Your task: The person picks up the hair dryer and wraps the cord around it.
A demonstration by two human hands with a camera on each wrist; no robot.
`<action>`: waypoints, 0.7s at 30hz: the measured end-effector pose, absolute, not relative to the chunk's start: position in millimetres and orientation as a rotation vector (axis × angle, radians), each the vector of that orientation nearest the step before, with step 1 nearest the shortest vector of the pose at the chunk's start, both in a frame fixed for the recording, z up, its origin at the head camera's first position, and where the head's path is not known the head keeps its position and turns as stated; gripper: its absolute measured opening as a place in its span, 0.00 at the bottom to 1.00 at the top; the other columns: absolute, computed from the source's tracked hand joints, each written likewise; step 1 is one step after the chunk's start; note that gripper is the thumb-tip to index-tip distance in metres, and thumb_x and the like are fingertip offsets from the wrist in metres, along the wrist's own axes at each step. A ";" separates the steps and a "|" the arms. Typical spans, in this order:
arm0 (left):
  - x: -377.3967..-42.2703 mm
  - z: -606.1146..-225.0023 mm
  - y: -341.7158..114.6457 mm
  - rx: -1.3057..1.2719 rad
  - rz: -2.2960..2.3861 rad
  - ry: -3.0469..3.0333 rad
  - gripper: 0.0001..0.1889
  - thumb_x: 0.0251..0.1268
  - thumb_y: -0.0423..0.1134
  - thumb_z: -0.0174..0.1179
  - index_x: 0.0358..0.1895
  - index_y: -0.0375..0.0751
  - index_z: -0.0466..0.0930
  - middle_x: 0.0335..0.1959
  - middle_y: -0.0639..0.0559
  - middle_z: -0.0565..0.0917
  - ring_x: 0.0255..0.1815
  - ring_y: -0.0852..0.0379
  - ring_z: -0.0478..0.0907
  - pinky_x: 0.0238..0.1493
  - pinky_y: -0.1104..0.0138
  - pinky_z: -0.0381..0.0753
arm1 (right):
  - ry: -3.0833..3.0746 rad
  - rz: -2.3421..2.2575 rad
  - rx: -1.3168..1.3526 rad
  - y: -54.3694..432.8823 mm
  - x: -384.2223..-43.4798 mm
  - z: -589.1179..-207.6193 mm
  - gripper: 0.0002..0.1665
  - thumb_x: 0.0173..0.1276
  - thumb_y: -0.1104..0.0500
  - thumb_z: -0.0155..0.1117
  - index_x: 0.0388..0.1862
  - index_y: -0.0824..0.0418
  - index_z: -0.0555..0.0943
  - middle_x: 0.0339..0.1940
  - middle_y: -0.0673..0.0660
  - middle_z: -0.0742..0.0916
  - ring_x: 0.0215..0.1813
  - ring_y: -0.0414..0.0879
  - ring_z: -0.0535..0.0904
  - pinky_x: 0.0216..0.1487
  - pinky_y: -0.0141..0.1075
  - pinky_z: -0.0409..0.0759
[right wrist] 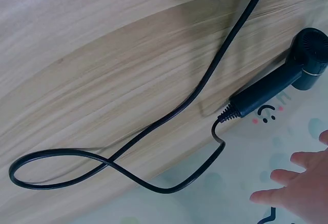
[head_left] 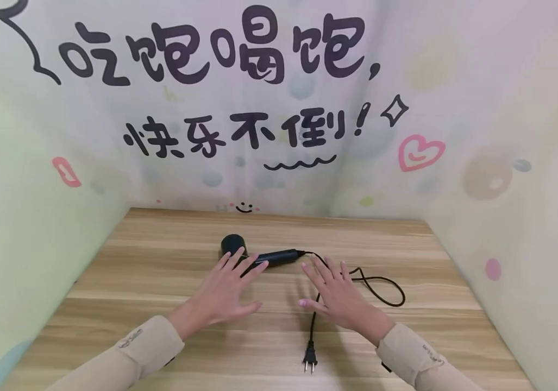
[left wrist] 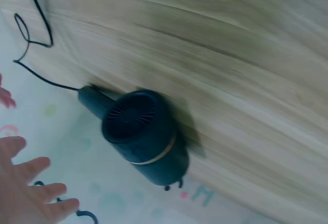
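A dark hair dryer (head_left: 279,257) lies on the wooden table, its round head at the left and its handle pointing right. In the left wrist view the dryer's barrel (left wrist: 148,137) shows a vented end and a thin pale ring. My left hand (head_left: 225,288) is spread over the table in front of the dryer, its fingertips overlapping the head and handle in the head view. My right hand (head_left: 342,296), fingers also spread, hovers above the black cord (head_left: 391,281) and hides part of it. Both hands hold nothing. The cord's two-pin plug (head_left: 310,355) lies toward the front.
The wooden tabletop (head_left: 137,260) meets a pale printed backdrop (head_left: 200,179) with dark lettering along its back edge. Pale walls rise at both sides. To the right, the cord makes a loop (right wrist: 51,155) on the table.
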State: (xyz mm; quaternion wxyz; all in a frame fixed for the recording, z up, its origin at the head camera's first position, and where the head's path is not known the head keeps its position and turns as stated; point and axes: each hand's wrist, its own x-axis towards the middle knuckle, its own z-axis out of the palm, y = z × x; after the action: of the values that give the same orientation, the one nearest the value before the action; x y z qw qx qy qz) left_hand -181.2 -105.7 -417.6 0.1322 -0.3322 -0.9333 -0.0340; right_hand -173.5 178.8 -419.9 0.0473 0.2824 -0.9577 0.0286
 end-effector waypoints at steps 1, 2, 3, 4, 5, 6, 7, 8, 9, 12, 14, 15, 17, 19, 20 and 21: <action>-183.1 -418.6 -106.0 -0.962 -0.086 -2.695 0.38 0.58 0.66 0.49 0.70 0.53 0.58 0.69 0.47 0.66 0.70 0.39 0.58 0.67 0.48 0.59 | -2.913 0.091 0.865 179.4 -173.9 -419.8 0.46 0.65 0.30 0.44 0.74 0.53 0.51 0.76 0.59 0.54 0.74 0.62 0.49 0.67 0.64 0.49; -184.8 -419.5 -106.6 -0.955 -0.083 -2.689 0.38 0.58 0.65 0.50 0.70 0.53 0.59 0.68 0.48 0.67 0.69 0.40 0.60 0.66 0.48 0.62 | -2.905 0.095 0.870 179.9 -174.1 -419.9 0.46 0.65 0.30 0.44 0.74 0.54 0.52 0.76 0.60 0.54 0.74 0.62 0.49 0.67 0.64 0.49; -186.3 -420.4 -107.4 -0.947 -0.082 -2.684 0.37 0.58 0.64 0.51 0.70 0.53 0.60 0.67 0.48 0.68 0.68 0.40 0.62 0.64 0.48 0.64 | -2.902 0.106 0.874 180.3 -174.2 -420.0 0.46 0.65 0.30 0.44 0.74 0.54 0.52 0.76 0.60 0.54 0.74 0.62 0.49 0.67 0.64 0.49; -187.9 -421.5 -108.5 -0.937 -0.090 -2.680 0.37 0.57 0.63 0.53 0.69 0.52 0.61 0.66 0.48 0.70 0.67 0.40 0.64 0.63 0.48 0.66 | -2.900 0.115 0.879 180.5 -174.3 -420.4 0.47 0.65 0.31 0.44 0.74 0.54 0.52 0.76 0.60 0.54 0.74 0.62 0.48 0.67 0.64 0.49; -189.6 -422.7 -109.6 -0.925 -0.103 -2.680 0.37 0.57 0.62 0.54 0.68 0.51 0.62 0.64 0.48 0.71 0.65 0.41 0.66 0.61 0.48 0.68 | -2.895 0.119 0.885 180.7 -174.4 -421.0 0.47 0.65 0.31 0.44 0.74 0.55 0.52 0.75 0.61 0.54 0.74 0.63 0.49 0.67 0.64 0.49; -191.1 -423.5 -110.9 -0.908 -0.113 -2.683 0.37 0.56 0.62 0.55 0.68 0.51 0.62 0.63 0.48 0.72 0.64 0.41 0.67 0.59 0.49 0.70 | -2.898 0.124 0.886 180.9 -174.3 -421.4 0.47 0.65 0.30 0.44 0.74 0.55 0.52 0.75 0.61 0.54 0.74 0.63 0.48 0.67 0.64 0.49; -193.0 -424.8 -112.1 -0.891 -0.126 -2.685 0.37 0.56 0.61 0.56 0.68 0.50 0.63 0.62 0.48 0.73 0.62 0.42 0.69 0.57 0.49 0.72 | -2.900 0.128 0.886 181.0 -174.0 -421.7 0.47 0.65 0.30 0.44 0.74 0.55 0.52 0.76 0.61 0.54 0.74 0.63 0.48 0.67 0.64 0.48; -195.0 -426.0 -113.3 -0.872 -0.139 -2.683 0.36 0.55 0.61 0.56 0.67 0.50 0.64 0.60 0.48 0.74 0.60 0.43 0.71 0.55 0.50 0.74 | -2.903 0.130 0.883 181.2 -174.1 -422.3 0.47 0.65 0.30 0.44 0.74 0.55 0.52 0.76 0.61 0.53 0.74 0.63 0.48 0.68 0.63 0.48; -197.3 -426.9 -114.3 -0.852 -0.159 -2.678 0.36 0.55 0.61 0.57 0.66 0.49 0.65 0.58 0.47 0.75 0.58 0.43 0.73 0.53 0.50 0.75 | -2.905 0.139 0.881 181.3 -174.2 -422.5 0.47 0.65 0.30 0.44 0.74 0.55 0.52 0.76 0.60 0.53 0.74 0.62 0.48 0.68 0.63 0.48; -205.6 -430.4 -117.1 -0.761 -0.193 -2.675 0.35 0.55 0.61 0.58 0.64 0.47 0.67 0.51 0.46 0.79 0.50 0.45 0.78 0.45 0.54 0.79 | -2.892 0.146 0.879 181.1 -174.4 -422.7 0.46 0.65 0.31 0.44 0.74 0.56 0.53 0.76 0.60 0.53 0.74 0.62 0.50 0.68 0.63 0.49; -211.3 -432.6 -118.5 -0.677 -0.246 -2.704 0.36 0.55 0.60 0.58 0.64 0.45 0.66 0.48 0.44 0.79 0.45 0.45 0.79 0.42 0.55 0.81 | -2.876 0.148 0.883 180.6 -174.3 -422.6 0.46 0.65 0.31 0.45 0.74 0.57 0.54 0.76 0.60 0.53 0.74 0.63 0.51 0.67 0.63 0.51; -214.2 -433.7 -119.1 -0.627 -0.289 -2.724 0.36 0.55 0.60 0.59 0.65 0.44 0.66 0.48 0.42 0.79 0.44 0.44 0.79 0.39 0.55 0.81 | -2.873 0.147 0.885 180.4 -174.1 -422.6 0.46 0.65 0.31 0.45 0.73 0.57 0.54 0.76 0.60 0.54 0.73 0.63 0.51 0.67 0.63 0.51; -219.6 -436.0 -120.5 -0.513 -0.396 -2.790 0.38 0.55 0.58 0.60 0.66 0.41 0.63 0.50 0.38 0.78 0.43 0.42 0.79 0.36 0.55 0.81 | -2.871 0.149 0.887 180.2 -173.6 -422.8 0.46 0.65 0.31 0.45 0.73 0.58 0.54 0.76 0.60 0.54 0.73 0.63 0.52 0.67 0.63 0.52; -225.4 -437.4 -121.7 -0.389 -0.537 -2.871 0.40 0.56 0.57 0.60 0.68 0.39 0.59 0.55 0.34 0.74 0.45 0.39 0.78 0.37 0.53 0.80 | -2.874 0.151 0.882 180.5 -173.1 -423.0 0.46 0.65 0.32 0.45 0.73 0.58 0.54 0.75 0.60 0.54 0.73 0.63 0.52 0.67 0.63 0.52; -228.7 -438.4 -122.3 -0.326 -0.623 -2.910 0.41 0.57 0.57 0.59 0.68 0.38 0.57 0.57 0.32 0.72 0.46 0.37 0.77 0.39 0.51 0.79 | -2.877 0.155 0.878 180.9 -172.9 -423.0 0.46 0.65 0.32 0.46 0.73 0.57 0.54 0.76 0.60 0.54 0.73 0.63 0.52 0.67 0.63 0.52; -231.9 -439.6 -122.9 -0.261 -0.704 -2.944 0.42 0.58 0.57 0.59 0.69 0.37 0.55 0.59 0.30 0.69 0.47 0.35 0.76 0.40 0.50 0.79 | -2.876 0.157 0.875 181.5 -173.0 -423.4 0.46 0.65 0.32 0.46 0.73 0.58 0.55 0.75 0.60 0.55 0.73 0.63 0.52 0.67 0.63 0.52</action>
State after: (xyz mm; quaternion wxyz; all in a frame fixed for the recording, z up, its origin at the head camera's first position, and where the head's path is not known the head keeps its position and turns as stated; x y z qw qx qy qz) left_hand -231.9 -122.9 -439.6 0.0517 -0.0859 -0.9677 -0.2313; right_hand -173.0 181.5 -423.4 0.0659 0.2900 -0.9533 0.0521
